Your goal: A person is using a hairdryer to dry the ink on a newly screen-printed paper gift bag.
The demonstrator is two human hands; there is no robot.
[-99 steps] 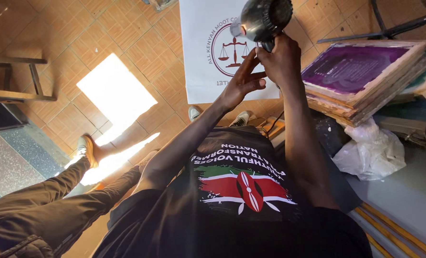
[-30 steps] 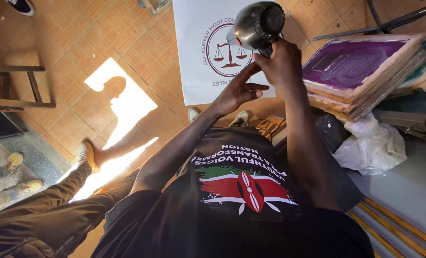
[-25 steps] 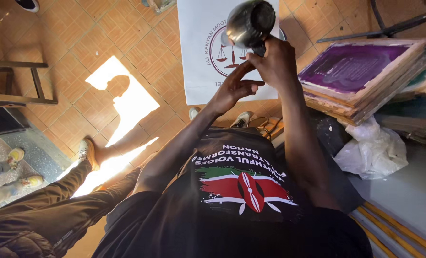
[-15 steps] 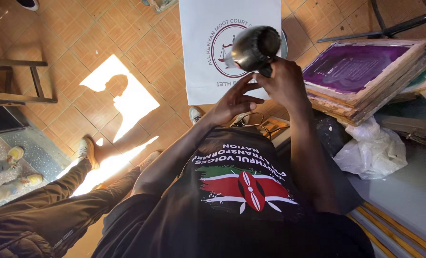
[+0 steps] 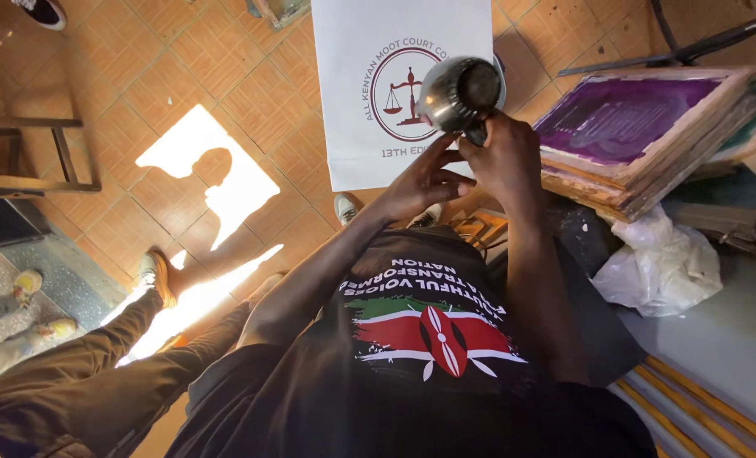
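1. Just above the person's chest, the right hand (image 5: 501, 161) has its fingers wrapped tightly round the handle of a silver hair dryer (image 5: 457, 92), whose round barrel points at the camera.
2. Beside it, the left hand (image 5: 425, 182) reaches in with fingers spread, their tips near the handle just under the barrel; whether they touch it cannot be told.
3. Beyond the fingers, a white printed cloth (image 5: 378, 93) lies on the tiled floor (image 5: 140, 102).
4. To the right of the fingers, stacked wooden frames with a purple screen (image 5: 628, 127) rest on the desk (image 5: 726, 339), beside a crumpled plastic bag (image 5: 662, 263).
5. Judging by the grip, the dryer is being adjusted, perhaps at a switch. The next move probably calls for a steady right-hand hold while the left fingers work.
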